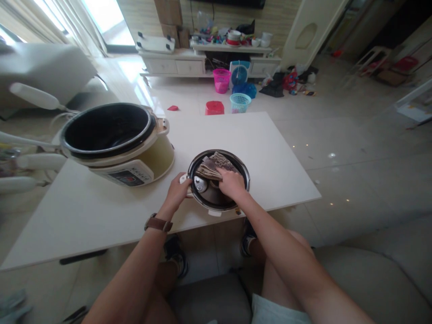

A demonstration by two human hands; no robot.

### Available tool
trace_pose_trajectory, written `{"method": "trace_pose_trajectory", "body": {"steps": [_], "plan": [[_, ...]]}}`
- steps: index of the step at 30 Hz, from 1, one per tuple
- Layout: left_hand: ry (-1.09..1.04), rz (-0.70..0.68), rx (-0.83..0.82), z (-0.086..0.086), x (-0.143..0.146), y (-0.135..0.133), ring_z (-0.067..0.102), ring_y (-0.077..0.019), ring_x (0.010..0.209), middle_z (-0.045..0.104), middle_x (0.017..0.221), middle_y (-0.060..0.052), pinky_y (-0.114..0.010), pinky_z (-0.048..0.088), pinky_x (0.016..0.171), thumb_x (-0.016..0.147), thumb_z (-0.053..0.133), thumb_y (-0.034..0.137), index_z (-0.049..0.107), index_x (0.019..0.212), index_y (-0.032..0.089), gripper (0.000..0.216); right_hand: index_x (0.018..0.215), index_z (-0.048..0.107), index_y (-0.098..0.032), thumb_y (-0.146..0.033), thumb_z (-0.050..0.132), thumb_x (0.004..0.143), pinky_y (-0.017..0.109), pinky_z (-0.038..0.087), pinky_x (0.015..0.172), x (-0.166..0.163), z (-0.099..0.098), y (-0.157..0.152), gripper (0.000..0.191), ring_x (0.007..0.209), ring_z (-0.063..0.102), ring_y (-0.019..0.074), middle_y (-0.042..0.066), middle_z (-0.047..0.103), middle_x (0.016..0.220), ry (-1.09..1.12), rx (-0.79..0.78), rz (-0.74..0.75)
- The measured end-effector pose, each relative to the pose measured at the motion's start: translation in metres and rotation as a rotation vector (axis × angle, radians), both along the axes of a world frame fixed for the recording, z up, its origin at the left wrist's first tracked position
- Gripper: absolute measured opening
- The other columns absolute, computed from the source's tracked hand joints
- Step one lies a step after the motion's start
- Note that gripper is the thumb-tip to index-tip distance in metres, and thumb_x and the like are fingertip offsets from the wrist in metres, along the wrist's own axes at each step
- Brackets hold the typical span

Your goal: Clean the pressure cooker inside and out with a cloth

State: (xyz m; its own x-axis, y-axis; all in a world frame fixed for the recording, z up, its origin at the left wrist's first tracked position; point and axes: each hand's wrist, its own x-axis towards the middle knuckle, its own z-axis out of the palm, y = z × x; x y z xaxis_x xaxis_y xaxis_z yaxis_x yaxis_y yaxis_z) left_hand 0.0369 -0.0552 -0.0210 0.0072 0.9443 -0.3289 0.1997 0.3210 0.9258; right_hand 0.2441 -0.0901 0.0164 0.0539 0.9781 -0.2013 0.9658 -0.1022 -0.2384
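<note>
A round dark lid (216, 196) with a shiny metal rim lies on the white table (270, 157), close to its front edge. My left hand (177, 194) is closed around the white handle at the lid's left side. In my right hand (232, 183) is a folded brown patterned cloth (216, 164), pressed on the lid's surface. A small round metal fitting sits on the lid near my left thumb. To the left stands an electric pressure cooker (141, 157) without its lid, its dark inner pot showing.
White-handled objects (35, 96) stick out left of the cooker. Beyond the table, a red stool (214, 108), a pink basket (222, 81) and a light blue basket (240, 103) stand on the floor before a cluttered TV cabinet (168, 65). A sofa seat (364, 279) is at the lower right.
</note>
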Motion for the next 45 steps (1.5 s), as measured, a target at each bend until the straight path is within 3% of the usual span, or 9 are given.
{"method": "trace_pose_trajectory", "body": {"steps": [7, 11, 14, 19, 23, 26, 31, 37, 45], "plan": [[0.023, 0.001, 0.042, -0.006, -0.002, 0.003, 0.061, -0.0189, 0.069, 0.065, 0.08, -0.001, -0.027, 0.053, 0.052, 0.067, 0.066, 0.035, 0.069, 0.098, 0.021, 0.034, 0.154, 0.049, -0.028, -0.018, 0.048, 0.096, 0.039, 0.056, 0.098, -0.011, -0.003, -0.003, 0.059, 0.116, 0.071, 0.0289, 0.015, 0.06, 0.149, -0.034, 0.003, 0.016], [0.027, 0.006, 0.03, -0.003, 0.002, 0.0, 0.061, -0.0187, 0.068, 0.064, 0.08, -0.002, -0.027, 0.054, 0.052, 0.068, 0.065, 0.032, 0.069, 0.098, 0.022, 0.032, 0.142, 0.059, -0.018, -0.013, 0.047, 0.095, 0.039, 0.055, 0.1, -0.019, 0.001, -0.006, 0.049, 0.112, 0.073, 0.0299, 0.02, 0.07, 0.131, -0.006, -0.021, -0.032], [0.042, 0.027, 0.041, -0.001, 0.007, -0.001, 0.061, -0.0189, 0.067, 0.064, 0.08, -0.002, -0.026, 0.052, 0.049, 0.068, 0.064, 0.032, 0.069, 0.096, 0.022, 0.031, 0.134, 0.066, -0.022, -0.015, 0.048, 0.093, 0.037, 0.053, 0.102, -0.022, 0.003, -0.006, 0.045, 0.113, 0.073, 0.0296, 0.014, 0.077, 0.12, 0.146, 0.012, -0.037], [0.073, 0.058, 0.029, -0.001, 0.009, 0.001, 0.061, -0.0196, 0.068, 0.064, 0.082, -0.003, -0.025, 0.051, 0.048, 0.068, 0.063, 0.032, 0.07, 0.099, 0.022, 0.033, 0.135, 0.066, -0.025, -0.024, 0.047, 0.096, 0.027, 0.052, 0.101, -0.009, 0.005, 0.005, 0.044, 0.123, 0.069, 0.0234, 0.004, 0.076, 0.13, 0.433, 0.076, -0.14], [0.077, 0.014, 0.075, -0.001, 0.006, -0.001, 0.061, -0.02, 0.072, 0.066, 0.083, -0.003, -0.023, 0.048, 0.05, 0.07, 0.063, 0.031, 0.071, 0.097, 0.021, 0.029, 0.135, 0.067, -0.024, -0.03, 0.047, 0.097, 0.031, 0.052, 0.101, 0.01, 0.006, 0.013, 0.044, 0.122, 0.069, 0.0262, 0.007, 0.076, 0.13, 0.387, 0.139, -0.289], [0.083, 0.017, 0.112, -0.001, 0.004, -0.003, 0.06, -0.0194, 0.074, 0.067, 0.082, -0.003, -0.023, 0.047, 0.054, 0.072, 0.063, 0.03, 0.071, 0.093, 0.02, 0.025, 0.135, 0.068, -0.025, -0.03, 0.05, 0.096, 0.033, 0.051, 0.103, 0.014, 0.002, 0.014, 0.044, 0.122, 0.069, 0.0273, 0.008, 0.076, 0.129, 0.386, 0.168, -0.308], [0.104, -0.001, 0.146, -0.001, 0.006, -0.003, 0.06, -0.0205, 0.078, 0.069, 0.087, -0.003, -0.025, 0.047, 0.059, 0.079, 0.064, 0.042, 0.072, 0.098, 0.02, 0.03, 0.122, 0.075, -0.022, -0.024, 0.059, 0.089, 0.033, 0.052, 0.102, -0.003, -0.017, 0.017, 0.036, 0.119, 0.071, 0.0271, 0.008, 0.078, 0.123, 0.603, 0.135, -0.264], [0.13, -0.021, 0.331, -0.004, 0.007, -0.003, 0.063, -0.023, 0.098, 0.073, 0.097, -0.007, -0.033, 0.047, 0.095, 0.096, 0.047, 0.05, 0.066, 0.086, 0.019, 0.038, 0.113, 0.078, -0.017, -0.023, 0.068, 0.081, 0.038, 0.055, 0.1, -0.024, -0.034, 0.02, 0.034, 0.107, 0.074, 0.0261, 0.008, 0.08, 0.113, 1.067, 0.074, -0.365], [0.155, -0.032, 0.366, -0.011, 0.001, -0.003, 0.056, -0.0213, 0.087, 0.065, 0.085, -0.004, -0.032, 0.045, 0.085, 0.099, 0.043, 0.048, 0.055, 0.078, 0.021, 0.037, 0.097, 0.079, -0.015, -0.012, 0.073, 0.071, 0.041, 0.055, 0.1, -0.004, -0.021, 0.02, 0.027, 0.092, 0.074, 0.0228, 0.005, 0.081, 0.097, 1.31, -0.152, -0.383]]}}
